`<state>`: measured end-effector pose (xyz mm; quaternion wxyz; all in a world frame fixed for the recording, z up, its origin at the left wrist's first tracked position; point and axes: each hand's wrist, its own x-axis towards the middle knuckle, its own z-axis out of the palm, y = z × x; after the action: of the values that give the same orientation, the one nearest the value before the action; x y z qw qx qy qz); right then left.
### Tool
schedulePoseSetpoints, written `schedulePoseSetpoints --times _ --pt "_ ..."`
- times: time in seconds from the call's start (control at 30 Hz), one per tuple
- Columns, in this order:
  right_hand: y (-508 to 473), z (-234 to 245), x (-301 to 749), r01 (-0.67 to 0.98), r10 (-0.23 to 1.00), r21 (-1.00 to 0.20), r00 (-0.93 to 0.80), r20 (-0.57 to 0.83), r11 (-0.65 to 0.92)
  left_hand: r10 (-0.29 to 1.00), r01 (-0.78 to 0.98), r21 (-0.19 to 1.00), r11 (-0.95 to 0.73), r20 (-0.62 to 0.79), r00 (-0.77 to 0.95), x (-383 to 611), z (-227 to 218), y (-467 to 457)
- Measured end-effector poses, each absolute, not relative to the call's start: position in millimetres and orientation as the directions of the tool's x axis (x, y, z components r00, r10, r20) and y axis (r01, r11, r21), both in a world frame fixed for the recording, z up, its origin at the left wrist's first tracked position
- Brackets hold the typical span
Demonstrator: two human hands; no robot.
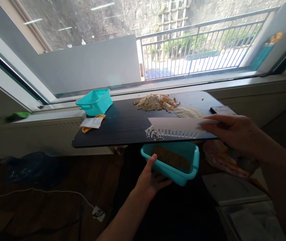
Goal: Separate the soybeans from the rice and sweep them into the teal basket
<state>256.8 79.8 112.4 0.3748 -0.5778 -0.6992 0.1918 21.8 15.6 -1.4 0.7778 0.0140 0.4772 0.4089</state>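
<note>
My left hand (150, 180) grips the near-left corner of a teal plastic basket (191, 164) held just below the front edge of the black table (117, 124). Brown grains (171, 157) lie inside the basket. My right hand (230, 130) is closed on the end of a flat white slotted plastic scraper (175, 127) lying on the table near its front edge. A small cluster of pale beans (151, 133) sits at the scraper's left end. Further back lie a mixed heap of beans and grains (155, 102) and a patch of white rice (188, 112).
A second teal basket (96, 101) stands at the table's back left, with a white and orange packet (92, 123) in front of it. A dark phone (222, 109) lies at the right edge. A plastic bag (223, 160) and white boxes (233, 189) sit lower right; a cable (44, 191) crosses the floor.
</note>
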Motion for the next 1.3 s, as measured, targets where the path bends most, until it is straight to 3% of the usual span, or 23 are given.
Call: schedulePoseSetpoints --times 0.67,1.0,1.2,1.3 --pt "78.2 115.1 237.2 0.576 0.962 -0.776 -0.078 0.263 0.259 0.660 -0.633 0.416 0.653 -0.722 0.207 19.5 -2.2 14.5" --pt "75.1 116.9 247.3 0.641 0.945 -0.712 -0.067 0.321 0.287 0.656 -0.636 0.407 0.656 -0.724 0.214 18.3 -6.3 15.9" --pt "83.9 112.3 239.7 0.613 0.966 -0.752 -0.078 0.247 0.242 0.654 -0.634 0.408 0.657 -0.727 0.210 17.8 -3.1 15.7" --pt "86.6 112.9 241.9 0.658 0.959 -0.713 -0.047 0.280 0.241 0.652 -0.630 0.411 0.659 -0.730 0.206 18.3 -0.9 15.5"
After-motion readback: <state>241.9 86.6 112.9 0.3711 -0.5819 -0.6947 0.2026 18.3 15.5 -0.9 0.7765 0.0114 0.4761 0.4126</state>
